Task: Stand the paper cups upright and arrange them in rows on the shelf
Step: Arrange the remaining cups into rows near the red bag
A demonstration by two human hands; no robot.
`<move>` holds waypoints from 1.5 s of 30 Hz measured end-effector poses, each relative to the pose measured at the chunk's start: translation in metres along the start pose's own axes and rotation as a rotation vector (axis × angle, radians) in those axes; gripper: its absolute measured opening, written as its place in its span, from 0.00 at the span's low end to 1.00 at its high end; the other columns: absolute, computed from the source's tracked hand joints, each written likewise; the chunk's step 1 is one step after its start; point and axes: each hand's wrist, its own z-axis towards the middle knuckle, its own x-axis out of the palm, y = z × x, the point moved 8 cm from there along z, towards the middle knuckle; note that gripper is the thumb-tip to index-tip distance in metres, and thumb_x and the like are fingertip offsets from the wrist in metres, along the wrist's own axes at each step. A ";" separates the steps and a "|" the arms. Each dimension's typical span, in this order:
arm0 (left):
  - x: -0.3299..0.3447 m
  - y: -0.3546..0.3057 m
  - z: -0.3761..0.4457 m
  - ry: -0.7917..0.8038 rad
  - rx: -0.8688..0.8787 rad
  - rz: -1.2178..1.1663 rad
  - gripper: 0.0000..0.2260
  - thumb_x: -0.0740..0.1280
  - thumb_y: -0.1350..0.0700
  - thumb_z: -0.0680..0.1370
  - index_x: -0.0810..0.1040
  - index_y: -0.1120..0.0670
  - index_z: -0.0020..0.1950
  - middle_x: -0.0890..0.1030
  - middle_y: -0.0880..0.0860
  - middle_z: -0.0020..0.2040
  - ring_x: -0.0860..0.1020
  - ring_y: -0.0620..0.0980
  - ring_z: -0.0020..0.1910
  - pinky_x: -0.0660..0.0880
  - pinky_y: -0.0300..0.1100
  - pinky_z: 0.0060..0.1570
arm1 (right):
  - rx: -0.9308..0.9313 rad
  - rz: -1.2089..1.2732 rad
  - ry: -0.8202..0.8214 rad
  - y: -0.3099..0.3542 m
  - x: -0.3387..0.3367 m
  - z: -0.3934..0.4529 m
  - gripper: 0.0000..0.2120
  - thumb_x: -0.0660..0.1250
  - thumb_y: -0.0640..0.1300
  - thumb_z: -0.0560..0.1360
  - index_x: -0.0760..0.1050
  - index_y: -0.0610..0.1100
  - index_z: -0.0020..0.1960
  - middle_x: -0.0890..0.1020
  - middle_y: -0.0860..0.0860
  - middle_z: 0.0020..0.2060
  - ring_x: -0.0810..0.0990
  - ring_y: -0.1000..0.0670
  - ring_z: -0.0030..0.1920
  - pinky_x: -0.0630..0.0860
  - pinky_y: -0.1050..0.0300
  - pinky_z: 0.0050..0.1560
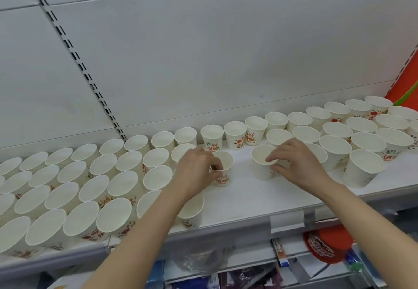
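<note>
- The paper cups (95,189) are white, tapered, with rolled rims and empty white insides; some walls show orange and green print with Chinese characters and fruit-like drawings.
- All the cups in view stand upright, mouths up, on a white shelf (239,207) with a white slotted back panel behind it.
- A left block of cups fills the shelf from the back panel to the front lip, in slanting rows about 5 deep; it runs past the picture's left edge, so an exact count cannot be given.
- A right block (366,141) sits in about 4 rows and runs past the right edge.
- 1 single back row (235,137) along the panel joins the 2 blocks; in front of it lies a bare patch of shelf.
- 2 cups stand in that bare patch, well apart from each other.
- The left hand (194,169) pinches the near rim of the smaller-looking cup (222,171), its grip closed on the rim with thumb and fingertips.
- The right hand (296,162) grips the rim of the other cup (263,164), 1 fingertip inside the mouth, the others outside.
- 1 more cup (192,214) stands near the front lip, partly hidden under the left forearm.
- Below the shelf, packaged goods and 1 red item (328,243) show on a lower level.
</note>
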 end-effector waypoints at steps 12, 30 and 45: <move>0.000 0.030 0.031 -0.019 -0.160 0.042 0.09 0.73 0.46 0.71 0.83 0.46 0.49 0.82 0.47 0.46 0.74 0.52 0.49 0.63 0.43 0.42 | 0.030 0.069 -0.005 0.028 0.046 0.056 0.13 0.78 0.42 0.63 0.82 0.47 0.46 0.84 0.53 0.42 0.75 0.45 0.46 0.71 0.49 0.49; -0.003 0.028 0.034 -0.089 -0.112 -0.008 0.14 0.73 0.46 0.72 0.82 0.47 0.55 0.81 0.47 0.52 0.74 0.52 0.51 0.64 0.42 0.44 | 0.038 0.023 -0.179 0.031 0.028 0.048 0.10 0.76 0.45 0.65 0.83 0.46 0.47 0.84 0.52 0.42 0.77 0.45 0.46 0.74 0.48 0.46; 0.052 -0.099 0.097 -0.008 0.027 -0.151 0.17 0.71 0.49 0.74 0.78 0.50 0.62 0.80 0.51 0.59 0.73 0.55 0.59 0.69 0.48 0.58 | 0.415 -0.173 -0.550 -0.027 -0.061 -0.088 0.14 0.78 0.42 0.66 0.82 0.43 0.51 0.83 0.48 0.48 0.77 0.43 0.51 0.72 0.51 0.53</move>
